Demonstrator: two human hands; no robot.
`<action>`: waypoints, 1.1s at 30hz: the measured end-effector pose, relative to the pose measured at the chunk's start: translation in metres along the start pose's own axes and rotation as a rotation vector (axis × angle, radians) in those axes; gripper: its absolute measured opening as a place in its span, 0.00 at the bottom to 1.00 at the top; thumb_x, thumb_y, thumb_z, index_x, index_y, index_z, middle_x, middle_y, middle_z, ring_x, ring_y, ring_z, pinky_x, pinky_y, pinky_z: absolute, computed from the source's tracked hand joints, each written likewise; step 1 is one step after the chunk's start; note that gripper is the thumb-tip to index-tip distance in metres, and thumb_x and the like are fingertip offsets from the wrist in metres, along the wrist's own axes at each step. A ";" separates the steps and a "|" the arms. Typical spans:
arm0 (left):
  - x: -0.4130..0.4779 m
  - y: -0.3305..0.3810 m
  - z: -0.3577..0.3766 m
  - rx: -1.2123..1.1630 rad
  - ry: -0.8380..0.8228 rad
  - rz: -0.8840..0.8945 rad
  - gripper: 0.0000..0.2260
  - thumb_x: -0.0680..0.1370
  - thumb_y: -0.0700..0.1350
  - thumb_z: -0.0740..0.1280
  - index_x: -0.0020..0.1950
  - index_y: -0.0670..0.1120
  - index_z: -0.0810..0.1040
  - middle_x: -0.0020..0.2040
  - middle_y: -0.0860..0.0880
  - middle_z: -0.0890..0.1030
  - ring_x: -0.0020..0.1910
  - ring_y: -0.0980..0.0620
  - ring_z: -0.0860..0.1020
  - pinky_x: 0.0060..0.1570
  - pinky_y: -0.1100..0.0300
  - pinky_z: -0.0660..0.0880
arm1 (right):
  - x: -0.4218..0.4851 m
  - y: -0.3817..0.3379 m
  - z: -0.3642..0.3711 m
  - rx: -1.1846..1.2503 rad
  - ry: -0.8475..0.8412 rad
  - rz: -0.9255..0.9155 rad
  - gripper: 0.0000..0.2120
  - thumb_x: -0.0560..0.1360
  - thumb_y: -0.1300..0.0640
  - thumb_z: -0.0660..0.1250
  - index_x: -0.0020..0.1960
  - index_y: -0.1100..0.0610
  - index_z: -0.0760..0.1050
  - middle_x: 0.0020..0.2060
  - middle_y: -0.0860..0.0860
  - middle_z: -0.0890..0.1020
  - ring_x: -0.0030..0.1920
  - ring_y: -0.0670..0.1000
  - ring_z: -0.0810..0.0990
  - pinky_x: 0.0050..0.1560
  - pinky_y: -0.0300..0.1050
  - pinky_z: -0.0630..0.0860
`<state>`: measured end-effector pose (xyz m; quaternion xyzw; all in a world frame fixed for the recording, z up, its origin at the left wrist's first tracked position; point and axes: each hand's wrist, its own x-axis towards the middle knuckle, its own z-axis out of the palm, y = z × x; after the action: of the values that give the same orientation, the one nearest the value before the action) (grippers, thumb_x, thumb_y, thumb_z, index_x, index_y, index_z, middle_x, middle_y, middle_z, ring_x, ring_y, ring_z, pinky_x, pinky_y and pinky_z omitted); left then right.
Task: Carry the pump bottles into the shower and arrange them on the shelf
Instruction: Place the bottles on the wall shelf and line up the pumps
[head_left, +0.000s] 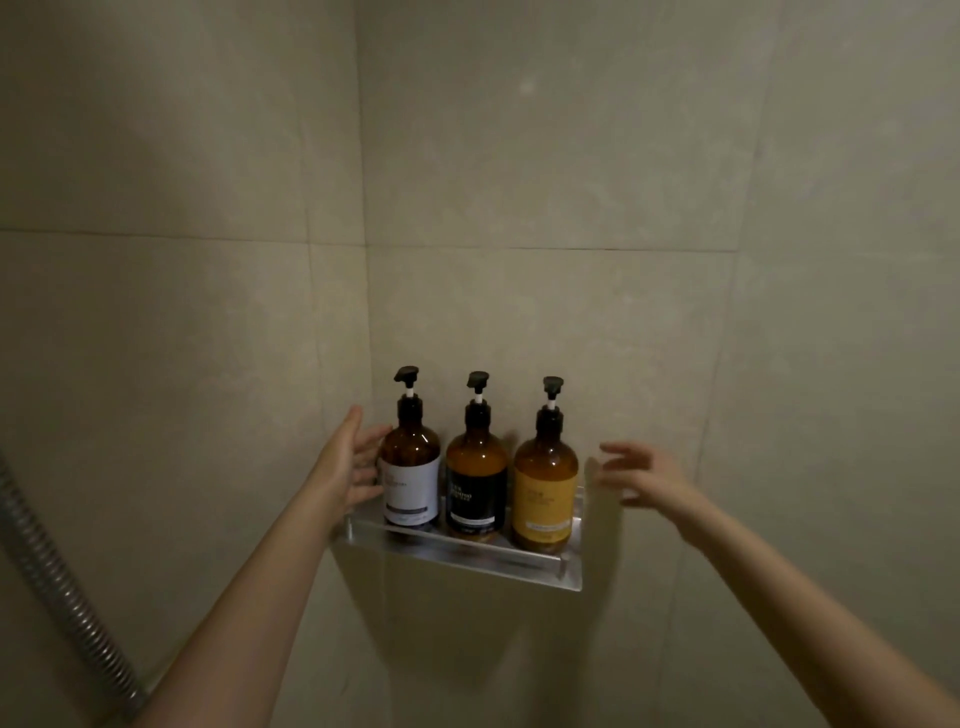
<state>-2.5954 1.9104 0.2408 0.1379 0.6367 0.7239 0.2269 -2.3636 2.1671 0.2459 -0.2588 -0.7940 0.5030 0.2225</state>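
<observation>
The left forearm (249, 597) and right forearm (810, 613) rise from below, the left hand (348, 467) with released fingers (382, 434) spread against the white-labelled pump bottle (410, 467), the right hand (649, 478) open-fingered near the yellow-labelled pump bottle (545, 493) without touching it, the black-labelled pump bottle (476, 483) between them, all three upright on the clear shelf (467, 552).

The picture is dim and grey-brown. The beige tiled wall (571, 156) is lightest up high, with one small pale spot, and gets darker at the corners. A big soft shadow hangs under the clear plastic shelf (467, 558). Thin shadows sit beside the three brown glass pump bottles (476, 467), and their labels are too fuzzy to read. The right hand (644, 475) is smeared with blur. The left hand (350, 467) is sharper. Tile lines bend near the edges, and the silver ribbed shower hose (57, 587) looks soft.
</observation>
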 end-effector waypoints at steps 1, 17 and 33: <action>0.000 0.001 0.000 -0.014 -0.002 -0.004 0.31 0.76 0.65 0.50 0.69 0.46 0.70 0.72 0.40 0.66 0.70 0.37 0.66 0.69 0.41 0.63 | -0.003 0.006 0.008 -0.064 -0.047 -0.011 0.28 0.69 0.59 0.73 0.67 0.55 0.70 0.56 0.56 0.77 0.53 0.54 0.78 0.44 0.42 0.76; -0.015 0.002 0.006 -0.066 -0.035 -0.003 0.34 0.75 0.67 0.49 0.71 0.45 0.68 0.75 0.41 0.62 0.72 0.38 0.63 0.69 0.42 0.63 | -0.009 0.011 0.069 -0.087 0.025 -0.092 0.34 0.65 0.62 0.77 0.67 0.56 0.68 0.60 0.56 0.77 0.59 0.56 0.77 0.54 0.51 0.79; -0.024 0.004 0.008 -0.095 -0.033 -0.011 0.37 0.74 0.69 0.49 0.70 0.44 0.69 0.75 0.41 0.62 0.72 0.37 0.61 0.70 0.41 0.61 | -0.005 0.012 0.064 -0.122 -0.008 -0.092 0.33 0.66 0.61 0.76 0.67 0.56 0.66 0.60 0.56 0.77 0.59 0.56 0.77 0.55 0.52 0.79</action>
<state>-2.5715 1.9050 0.2482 0.1355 0.5987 0.7496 0.2474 -2.3972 2.1242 0.2093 -0.2332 -0.8351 0.4439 0.2262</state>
